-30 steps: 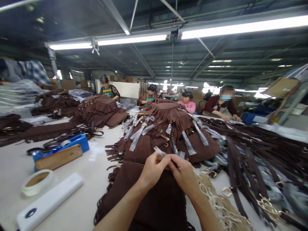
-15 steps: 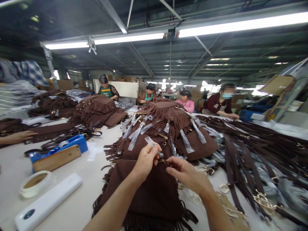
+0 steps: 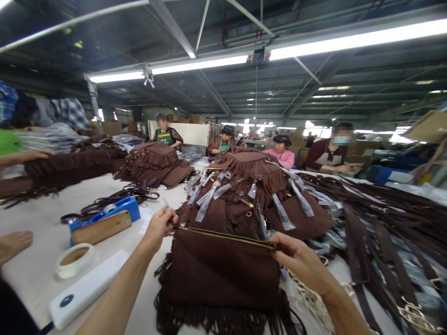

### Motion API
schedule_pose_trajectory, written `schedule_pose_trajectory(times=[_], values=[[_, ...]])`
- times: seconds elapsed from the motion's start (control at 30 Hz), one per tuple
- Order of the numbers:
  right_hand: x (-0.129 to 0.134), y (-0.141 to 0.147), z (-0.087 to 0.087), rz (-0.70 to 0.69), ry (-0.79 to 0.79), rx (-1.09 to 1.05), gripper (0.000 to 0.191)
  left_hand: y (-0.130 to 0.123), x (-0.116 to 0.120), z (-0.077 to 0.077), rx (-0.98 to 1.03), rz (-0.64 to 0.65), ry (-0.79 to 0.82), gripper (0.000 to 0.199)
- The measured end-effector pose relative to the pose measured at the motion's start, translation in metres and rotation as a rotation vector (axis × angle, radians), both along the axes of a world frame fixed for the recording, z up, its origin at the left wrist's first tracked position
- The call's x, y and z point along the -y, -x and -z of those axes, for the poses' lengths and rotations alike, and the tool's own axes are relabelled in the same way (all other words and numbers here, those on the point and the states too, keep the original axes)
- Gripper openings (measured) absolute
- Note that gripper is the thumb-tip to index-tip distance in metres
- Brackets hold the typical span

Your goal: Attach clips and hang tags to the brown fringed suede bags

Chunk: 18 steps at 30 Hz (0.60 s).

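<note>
A dark brown fringed bag point(image 3: 223, 270) lies before me, its gold zipper point(image 3: 226, 236) running along the top edge and its fringe hanging at the near side. My left hand point(image 3: 161, 228) is closed at the zipper's left end, pinching the zipper pull, which the fingers mostly hide. A clear plastic strip point(image 3: 165, 203) sticks up above those fingers. At the opposite top corner, my right hand point(image 3: 291, 253) grips the bag's edge between thumb and fingers. Just beyond the bag rises a pile of brown fringed bags point(image 3: 240, 163) with plastic-wrapped pulls.
On the left stand a blue tape dispenser point(image 3: 131, 207), a phone point(image 3: 101, 228), a tape roll point(image 3: 75, 260) and a white device point(image 3: 87, 288). Brown straps point(image 3: 370, 242) with gold rings spread across the right. Another person's hand point(image 3: 16, 244) rests at the left; several co-workers sit opposite.
My left hand has moved left along the zipper to its end, away from my right hand. The right hand has shifted to the right corner. The camera view has turned slightly left.
</note>
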State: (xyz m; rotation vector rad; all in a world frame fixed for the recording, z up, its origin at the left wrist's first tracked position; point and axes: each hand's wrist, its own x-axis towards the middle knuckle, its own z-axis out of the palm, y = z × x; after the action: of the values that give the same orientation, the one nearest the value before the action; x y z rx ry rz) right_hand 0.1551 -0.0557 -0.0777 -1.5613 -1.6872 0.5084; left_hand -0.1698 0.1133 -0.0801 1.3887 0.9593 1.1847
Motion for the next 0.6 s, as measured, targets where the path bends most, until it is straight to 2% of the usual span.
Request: schedule_pose_trajectory(times=[0.07, 0.13, 0.17, 0.23, 0.27, 0.3, 0.37, 0.4, 0.47, 0.57, 0.6], values=[[-0.002, 0.0, 0.003, -0.03, 0.026, -0.024, 0.009, 0.026, -0.008, 0.001, -0.082, -0.125, -0.019, 0.041], [-0.005, 0.007, 0.004, -0.065, 0.046, -0.012, 0.011, 0.036, -0.003, 0.0, -0.145, -0.278, -0.075, 0.036], [-0.006, 0.012, 0.003, -0.074, 0.059, 0.002, 0.012, 0.035, 0.005, -0.001, -0.195, -0.368, -0.165, 0.041], [-0.005, 0.021, -0.001, -0.079, 0.087, 0.04, 0.013, 0.023, 0.028, -0.001, -0.351, -0.487, -0.479, 0.05], [-0.004, 0.024, -0.003, -0.08, 0.1, 0.058, 0.014, 0.014, 0.041, 0.001, -0.477, -0.455, -0.687, 0.048], [-0.002, 0.026, -0.005, -0.078, 0.111, 0.07, 0.015, 0.003, 0.054, 0.003, -0.579, -0.319, -0.845, 0.044], [0.003, 0.026, -0.007, -0.064, 0.128, 0.089, 0.017, -0.018, 0.074, 0.013, -0.771, 0.04, -0.992, 0.043], [0.006, 0.024, -0.008, -0.054, 0.139, 0.1, 0.017, -0.027, 0.08, 0.019, -0.836, 0.131, -1.013, 0.044], [0.012, 0.023, -0.009, -0.032, 0.173, 0.127, 0.015, -0.04, 0.084, 0.034, -0.911, 0.16, -1.043, 0.038], [0.02, 0.026, -0.014, -0.056, 0.264, 0.149, 0.016, -0.047, 0.079, 0.054, -0.911, 0.069, -1.11, 0.012], [0.022, 0.029, -0.017, -0.069, 0.296, 0.159, 0.021, -0.047, 0.077, 0.058, -0.9, 0.063, -1.137, 0.012]])
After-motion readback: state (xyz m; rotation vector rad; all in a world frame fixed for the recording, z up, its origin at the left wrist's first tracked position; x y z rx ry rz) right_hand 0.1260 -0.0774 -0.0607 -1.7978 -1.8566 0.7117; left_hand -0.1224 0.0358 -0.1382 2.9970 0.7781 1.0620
